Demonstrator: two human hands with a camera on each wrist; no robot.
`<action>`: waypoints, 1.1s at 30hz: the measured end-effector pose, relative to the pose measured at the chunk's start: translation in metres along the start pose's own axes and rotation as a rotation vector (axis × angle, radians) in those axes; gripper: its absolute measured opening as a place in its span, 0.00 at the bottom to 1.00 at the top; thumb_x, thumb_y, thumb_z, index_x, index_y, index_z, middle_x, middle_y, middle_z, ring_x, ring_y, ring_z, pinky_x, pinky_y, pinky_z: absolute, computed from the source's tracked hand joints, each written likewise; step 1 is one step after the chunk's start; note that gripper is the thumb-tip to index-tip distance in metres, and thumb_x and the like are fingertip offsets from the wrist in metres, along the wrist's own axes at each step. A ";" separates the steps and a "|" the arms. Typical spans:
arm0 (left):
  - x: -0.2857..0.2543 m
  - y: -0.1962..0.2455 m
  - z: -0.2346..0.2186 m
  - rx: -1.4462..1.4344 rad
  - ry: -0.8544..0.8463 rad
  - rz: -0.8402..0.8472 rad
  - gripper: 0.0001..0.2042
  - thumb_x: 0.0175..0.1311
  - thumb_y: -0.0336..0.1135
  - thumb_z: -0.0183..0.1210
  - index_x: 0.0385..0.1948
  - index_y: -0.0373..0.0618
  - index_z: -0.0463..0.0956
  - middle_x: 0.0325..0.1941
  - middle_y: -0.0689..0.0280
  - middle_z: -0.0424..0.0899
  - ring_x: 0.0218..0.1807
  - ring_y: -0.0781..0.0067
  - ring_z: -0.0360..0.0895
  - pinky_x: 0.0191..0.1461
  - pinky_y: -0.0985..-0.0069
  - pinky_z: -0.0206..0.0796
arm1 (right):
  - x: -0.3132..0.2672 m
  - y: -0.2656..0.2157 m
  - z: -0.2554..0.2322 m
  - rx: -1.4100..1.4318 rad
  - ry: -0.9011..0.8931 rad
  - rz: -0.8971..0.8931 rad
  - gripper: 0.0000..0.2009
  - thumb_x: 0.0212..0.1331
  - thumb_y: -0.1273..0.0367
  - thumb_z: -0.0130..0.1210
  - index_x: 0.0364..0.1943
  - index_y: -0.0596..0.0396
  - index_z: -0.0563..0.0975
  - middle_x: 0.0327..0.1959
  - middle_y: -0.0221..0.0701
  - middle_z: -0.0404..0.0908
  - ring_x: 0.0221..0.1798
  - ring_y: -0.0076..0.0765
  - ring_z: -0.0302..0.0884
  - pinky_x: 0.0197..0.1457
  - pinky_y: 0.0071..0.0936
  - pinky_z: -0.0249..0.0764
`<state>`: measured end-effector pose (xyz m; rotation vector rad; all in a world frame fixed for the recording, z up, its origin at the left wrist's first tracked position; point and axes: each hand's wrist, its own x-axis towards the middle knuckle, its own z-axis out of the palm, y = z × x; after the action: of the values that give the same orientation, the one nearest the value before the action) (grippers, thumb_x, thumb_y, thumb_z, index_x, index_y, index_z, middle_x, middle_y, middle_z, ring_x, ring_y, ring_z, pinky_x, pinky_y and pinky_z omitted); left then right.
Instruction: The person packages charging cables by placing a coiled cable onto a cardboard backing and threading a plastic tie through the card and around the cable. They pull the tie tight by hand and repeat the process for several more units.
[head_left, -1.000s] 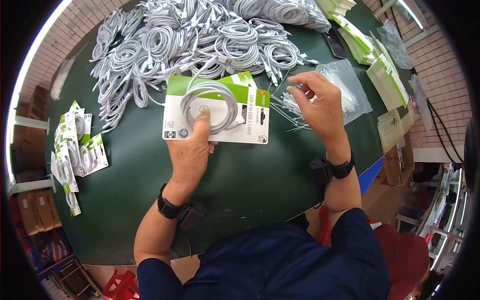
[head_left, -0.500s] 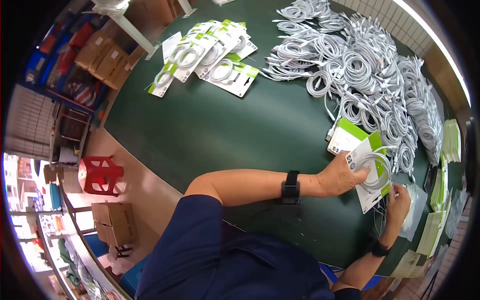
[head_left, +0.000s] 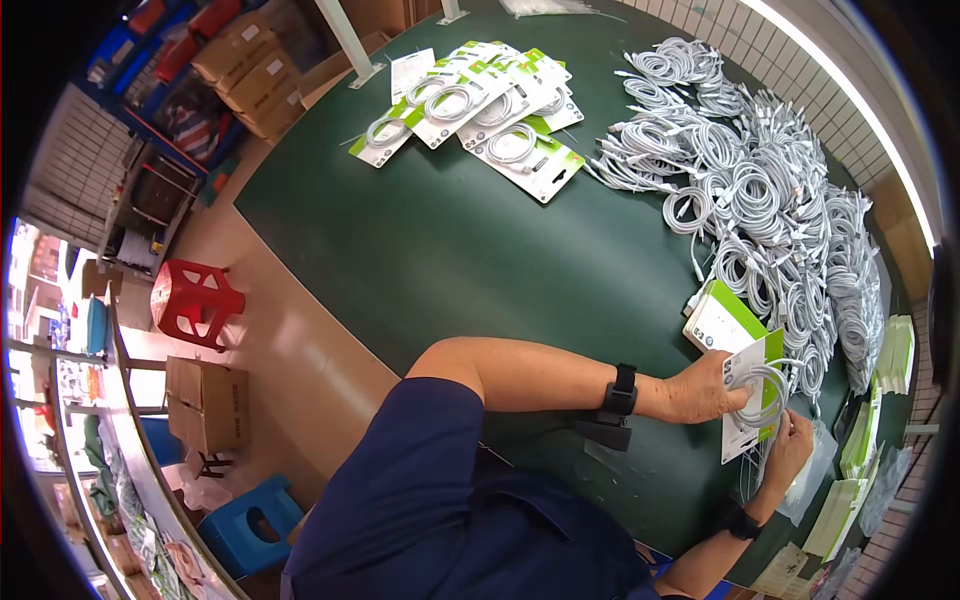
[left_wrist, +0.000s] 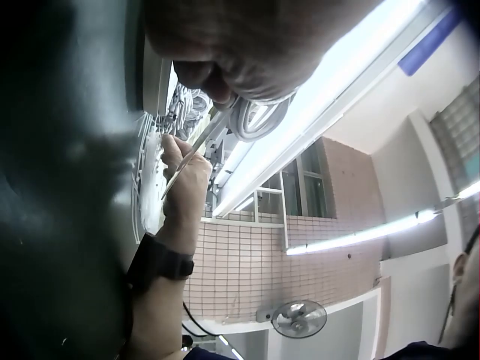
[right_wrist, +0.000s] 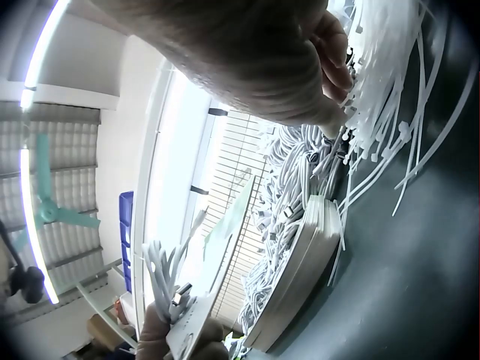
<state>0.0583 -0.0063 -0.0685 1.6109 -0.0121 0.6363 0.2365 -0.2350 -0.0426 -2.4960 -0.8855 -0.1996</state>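
My left hand (head_left: 705, 390) grips a white and green packaging card (head_left: 738, 440), with its thumb over a coiled white USB cable (head_left: 772, 400) that lies against the card. Just past the card's right edge is my right hand (head_left: 790, 450), partly overlapped by the card in the head view. Its curled fingers and thumb pinch at white cable ties (right_wrist: 382, 90), which lie loose on a clear plastic bag (head_left: 815, 465). Beyond the held card rests a stack of similar cards (head_left: 722, 318); the right wrist view shows the stack (right_wrist: 300, 274) edge-on.
A large heap of coiled cables (head_left: 760, 190) covers the table's far right side. Finished-looking carded cables (head_left: 545, 175) form a pile at the far left. More folded cards (head_left: 855, 440) line the right edge. A red stool (head_left: 195, 305) stands on the floor.
The head view has swung to the left. My right hand, earlier raised beside the ties, has come down onto them. My left hand has brought the carded cable over beside it, now tilted.
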 end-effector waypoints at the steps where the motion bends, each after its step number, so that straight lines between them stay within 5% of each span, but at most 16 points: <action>1: 0.002 0.001 0.000 -0.035 -0.011 -0.020 0.14 0.71 0.33 0.59 0.49 0.30 0.76 0.42 0.49 0.85 0.45 0.54 0.83 0.56 0.64 0.76 | 0.001 0.002 0.000 -0.008 0.019 -0.008 0.09 0.72 0.70 0.60 0.44 0.63 0.85 0.38 0.39 0.85 0.36 0.36 0.80 0.43 0.33 0.75; 4: 0.004 -0.002 0.000 0.118 -0.017 0.054 0.13 0.70 0.32 0.60 0.49 0.30 0.77 0.42 0.48 0.85 0.46 0.53 0.83 0.56 0.64 0.76 | 0.002 0.004 0.000 -0.018 0.068 -0.032 0.10 0.74 0.69 0.59 0.47 0.63 0.85 0.39 0.38 0.85 0.38 0.35 0.81 0.45 0.33 0.76; 7: 0.004 0.013 -0.005 -0.167 0.026 -0.073 0.13 0.70 0.32 0.60 0.49 0.31 0.77 0.42 0.48 0.85 0.45 0.53 0.83 0.56 0.64 0.76 | 0.002 -0.007 -0.002 0.041 0.101 -0.010 0.11 0.75 0.69 0.58 0.50 0.63 0.85 0.41 0.39 0.86 0.39 0.34 0.81 0.46 0.33 0.76; 10: 0.004 0.009 -0.007 0.105 -0.005 0.123 0.14 0.69 0.32 0.61 0.50 0.32 0.77 0.42 0.49 0.85 0.45 0.57 0.83 0.56 0.65 0.76 | 0.001 -0.005 -0.002 0.084 0.113 -0.006 0.11 0.75 0.70 0.59 0.51 0.63 0.85 0.42 0.40 0.88 0.41 0.36 0.83 0.49 0.33 0.77; 21: 0.003 0.034 -0.017 -0.333 -0.037 -0.275 0.11 0.70 0.31 0.62 0.47 0.33 0.81 0.40 0.58 0.88 0.39 0.73 0.84 0.46 0.69 0.77 | -0.005 -0.017 -0.011 0.497 0.211 0.212 0.09 0.72 0.71 0.62 0.46 0.63 0.86 0.38 0.29 0.88 0.35 0.20 0.81 0.36 0.21 0.79; 24: 0.001 0.031 -0.028 0.083 -0.138 -0.121 0.10 0.71 0.30 0.63 0.48 0.35 0.83 0.39 0.64 0.89 0.39 0.79 0.84 0.42 0.75 0.76 | -0.009 -0.040 -0.027 0.549 0.243 0.260 0.08 0.70 0.73 0.64 0.46 0.64 0.87 0.38 0.31 0.89 0.35 0.22 0.85 0.39 0.20 0.81; 27: 0.003 0.053 -0.027 -0.088 0.008 -0.252 0.09 0.68 0.28 0.64 0.47 0.38 0.84 0.37 0.64 0.90 0.37 0.74 0.87 0.40 0.74 0.76 | -0.011 -0.052 -0.034 0.643 0.247 0.248 0.08 0.69 0.75 0.64 0.47 0.65 0.87 0.40 0.32 0.90 0.37 0.24 0.87 0.42 0.20 0.82; 33: -0.017 0.028 -0.053 0.230 -0.090 -0.116 0.12 0.62 0.27 0.70 0.47 0.40 0.84 0.42 0.62 0.92 0.40 0.70 0.90 0.46 0.74 0.80 | -0.015 -0.062 -0.051 0.726 0.179 0.040 0.08 0.65 0.80 0.63 0.46 0.62 0.88 0.42 0.35 0.89 0.37 0.26 0.87 0.42 0.22 0.82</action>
<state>0.0133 0.0324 -0.0499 1.8469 0.0903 0.4878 0.1873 -0.2255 0.0218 -1.7873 -0.6742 -0.0662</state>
